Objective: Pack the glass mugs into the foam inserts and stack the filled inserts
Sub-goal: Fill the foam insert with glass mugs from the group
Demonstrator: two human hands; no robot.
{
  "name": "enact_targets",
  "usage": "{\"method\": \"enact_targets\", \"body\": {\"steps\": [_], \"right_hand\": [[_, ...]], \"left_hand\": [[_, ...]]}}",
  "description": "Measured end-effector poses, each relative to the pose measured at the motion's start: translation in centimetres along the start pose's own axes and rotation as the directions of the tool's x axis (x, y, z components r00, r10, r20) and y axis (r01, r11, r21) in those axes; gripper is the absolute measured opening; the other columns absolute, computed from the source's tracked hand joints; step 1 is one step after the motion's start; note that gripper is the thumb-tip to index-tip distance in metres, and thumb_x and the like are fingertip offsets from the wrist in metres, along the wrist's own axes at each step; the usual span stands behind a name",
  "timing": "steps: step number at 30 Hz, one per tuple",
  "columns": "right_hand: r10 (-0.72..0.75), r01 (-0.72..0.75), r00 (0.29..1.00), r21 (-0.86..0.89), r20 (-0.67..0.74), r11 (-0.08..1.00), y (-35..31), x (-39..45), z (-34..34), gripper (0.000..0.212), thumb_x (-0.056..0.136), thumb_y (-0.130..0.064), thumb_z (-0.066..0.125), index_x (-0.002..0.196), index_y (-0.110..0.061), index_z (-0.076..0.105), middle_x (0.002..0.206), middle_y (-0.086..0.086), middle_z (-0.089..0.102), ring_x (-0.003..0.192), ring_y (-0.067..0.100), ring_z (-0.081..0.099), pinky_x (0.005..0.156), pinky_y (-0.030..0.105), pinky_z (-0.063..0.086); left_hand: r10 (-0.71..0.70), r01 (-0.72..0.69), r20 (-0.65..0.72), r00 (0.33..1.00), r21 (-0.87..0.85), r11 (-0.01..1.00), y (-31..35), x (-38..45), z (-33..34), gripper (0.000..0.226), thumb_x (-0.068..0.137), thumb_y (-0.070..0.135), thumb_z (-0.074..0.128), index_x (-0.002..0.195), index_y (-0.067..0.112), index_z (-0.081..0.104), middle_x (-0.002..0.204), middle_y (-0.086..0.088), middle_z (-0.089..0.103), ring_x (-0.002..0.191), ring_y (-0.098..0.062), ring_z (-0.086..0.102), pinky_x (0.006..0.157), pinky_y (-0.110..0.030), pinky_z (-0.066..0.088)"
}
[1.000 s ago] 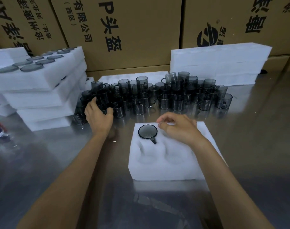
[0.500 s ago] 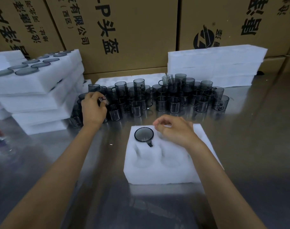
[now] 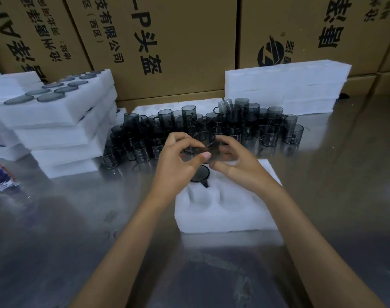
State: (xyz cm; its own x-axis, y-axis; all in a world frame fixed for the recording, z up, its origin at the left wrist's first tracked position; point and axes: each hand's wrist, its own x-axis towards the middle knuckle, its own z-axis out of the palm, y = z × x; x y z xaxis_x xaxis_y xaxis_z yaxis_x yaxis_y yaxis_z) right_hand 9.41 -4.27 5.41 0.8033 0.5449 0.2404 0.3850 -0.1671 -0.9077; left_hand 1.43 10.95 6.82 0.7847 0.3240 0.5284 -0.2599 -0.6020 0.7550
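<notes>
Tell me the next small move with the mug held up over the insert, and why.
Probably lower the held mug into an empty pocket of the foam insert. Left hand and right hand both grip it above the insert, where only one seated mug shows.

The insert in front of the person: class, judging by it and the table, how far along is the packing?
Done: filled inserts are stacked at left, and one mug sits in the front insert. In hand: both hands, left and right, hold a second mug above it. Left: its other pockets and the many loose mugs behind.
</notes>
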Motion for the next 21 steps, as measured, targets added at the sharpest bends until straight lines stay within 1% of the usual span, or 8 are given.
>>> {"method": "enact_targets", "body": {"steps": [3, 5, 8, 10, 12, 14, 17, 21], "right_hand": [[-0.109, 0.109, 0.991, 0.006, 0.080, 0.994, -0.6, -0.9, -0.5, 0.053, 0.082, -0.024, 0.081, 0.129, -0.034, 0.058, 0.118, -0.018, 0.067, 0.112, -0.002, 0.060, 0.098, 0.019, 0.044], [-0.131, 0.137, 0.988, -0.063, 0.087, 0.989, -0.7, -1.7, -0.6, 0.055, 0.079, -0.027, 0.083, 0.126, -0.039, 0.057, 0.116, -0.018, 0.064, 0.107, 0.001, 0.058, 0.089, 0.011, 0.041], [-0.163, 0.161, 0.987, -0.161, -0.002, 0.974, -0.7, -2.5, 0.0, 0.061, 0.074, -0.030, 0.087, 0.124, -0.040, 0.054, 0.116, -0.013, 0.057, 0.102, 0.007, 0.054, 0.081, 0.009, 0.037], [-0.212, 0.197, 0.976, -0.195, -0.058, 0.961, -0.8, -2.8, 0.7, 0.063, 0.072, -0.028, 0.088, 0.124, -0.034, 0.053, 0.115, -0.012, 0.054, 0.100, 0.003, 0.053, 0.080, 0.006, 0.036], [-0.261, 0.233, 0.961, -0.246, -0.088, 0.941, -1.0, -3.0, 1.1, 0.064, 0.072, -0.025, 0.087, 0.125, -0.030, 0.051, 0.116, -0.013, 0.052, 0.103, -0.001, 0.052, 0.084, 0.008, 0.038], [-0.313, 0.266, 0.943, -0.313, -0.111, 0.912, -1.2, -3.2, 1.4, 0.064, 0.073, -0.023, 0.085, 0.126, -0.029, 0.050, 0.117, -0.014, 0.050, 0.107, 0.002, 0.053, 0.088, 0.021, 0.046], [-0.369, 0.300, 0.920, -0.369, -0.132, 0.880, -1.7, -3.5, 1.6, 0.060, 0.074, -0.026, 0.083, 0.123, -0.027, 0.050, 0.115, -0.012, 0.049, 0.107, 0.012, 0.055, 0.085, 0.036, 0.051], [-0.324, 0.289, 0.944, -0.329, -0.057, 0.899, -2.4, -3.7, 1.8, 0.056, 0.068, -0.043, 0.084, 0.107, -0.031, 0.045, 0.103, -0.018, 0.051, 0.098, 0.006, 0.050, 0.079, 0.026, 0.045]], "left_hand": [[0.044, -0.043, 0.037, 0.998, -0.032, 0.999, 0.0, -1.5, -1.0, 0.040, 0.076, 0.020, 0.084, 0.108, 0.032, 0.064, 0.113, 0.015, 0.060, 0.114, -0.006, 0.057, 0.096, -0.033, 0.050], [0.068, -0.060, 0.094, 0.993, -0.093, 0.994, -0.2, -2.3, -1.6, 0.058, 0.075, 0.020, 0.085, 0.123, 0.036, 0.056, 0.119, 0.017, 0.061, 0.119, -0.006, 0.057, 0.098, -0.026, 0.049], [0.095, -0.069, 0.204, 0.974, -0.132, 0.989, -0.6, -2.6, -2.1, 0.075, 0.078, 0.011, 0.083, 0.138, 0.036, 0.047, 0.135, 0.018, 0.057, 0.131, -0.004, 0.051, 0.107, -0.021, 0.042], [0.094, -0.066, 0.242, 0.966, -0.123, 0.990, -0.6, -2.6, -2.2, 0.080, 0.081, 0.006, 0.080, 0.144, 0.038, 0.043, 0.145, 0.021, 0.048, 0.134, 0.004, 0.045, 0.107, -0.015, 0.040], [0.058, -0.030, 0.238, 0.969, -0.117, 0.993, -0.4, -2.7, -2.3, 0.082, 0.081, 0.007, 0.081, 0.143, 0.044, 0.042, 0.147, 0.027, 0.042, 0.134, 0.010, 0.041, 0.105, -0.011, 0.039], [0.009, 0.031, 0.242, 0.970, -0.158, 0.987, -0.3, -2.6, -2.6, 0.084, 0.078, 0.006, 0.083, 0.142, 0.043, 0.043, 0.144, 0.026, 0.046, 0.136, 0.007, 0.040, 0.108, -0.014, 0.038], [-0.073, 0.181, 0.325, 0.943, -0.317, 0.931, 0.3, -2.5, -3.5, 0.085, 0.072, 0.001, 0.084, 0.141, 0.031, 0.046, 0.140, 0.003, 0.057, 0.134, -0.010, 0.051, 0.110, -0.027, 0.042], [-0.138, 0.268, 0.366, 0.920, -0.334, 0.904, 0.8, -2.4, -5.0, 0.059, 0.079, 0.020, 0.079, 0.134, 0.026, 0.056, 0.122, -0.003, 0.070, 0.114, -0.014, 0.066, 0.091, -0.020, 0.052]]}}
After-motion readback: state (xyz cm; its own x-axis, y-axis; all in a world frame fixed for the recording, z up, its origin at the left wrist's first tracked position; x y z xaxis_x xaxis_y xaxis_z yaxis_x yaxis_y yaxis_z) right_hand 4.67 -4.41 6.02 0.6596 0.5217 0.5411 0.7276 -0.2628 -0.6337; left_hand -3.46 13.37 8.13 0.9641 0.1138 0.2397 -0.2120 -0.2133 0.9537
